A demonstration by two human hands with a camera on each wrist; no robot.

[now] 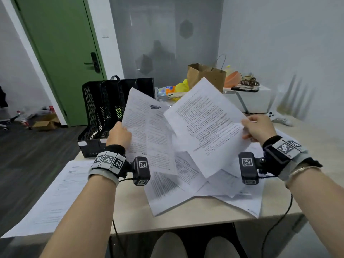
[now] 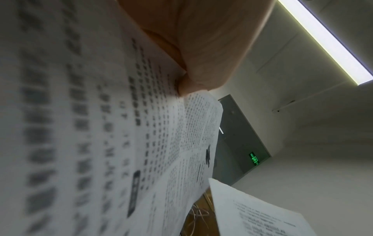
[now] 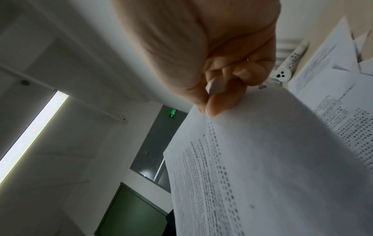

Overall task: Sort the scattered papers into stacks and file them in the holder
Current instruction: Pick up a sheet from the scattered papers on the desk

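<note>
My left hand (image 1: 119,134) grips the left edge of a printed sheet (image 1: 147,131) and holds it up, tilted; in the left wrist view the same sheet (image 2: 101,127) fills the left side under my thumb (image 2: 189,47). My right hand (image 1: 258,127) pinches the right edge of a second printed sheet (image 1: 204,125), raised above the table; the right wrist view shows the fingertips (image 3: 216,102) pinching that sheet (image 3: 262,167). Several more papers (image 1: 186,189) lie scattered on the table below. The black mesh file holder (image 1: 104,112) stands at the table's back left.
A long printed paper (image 1: 55,194) lies at the table's left front. A brown paper bag (image 1: 206,75), yellow items and a phone sit behind the sheets. A white device (image 1: 277,117) rests at the right. The green door (image 1: 61,53) is behind the holder.
</note>
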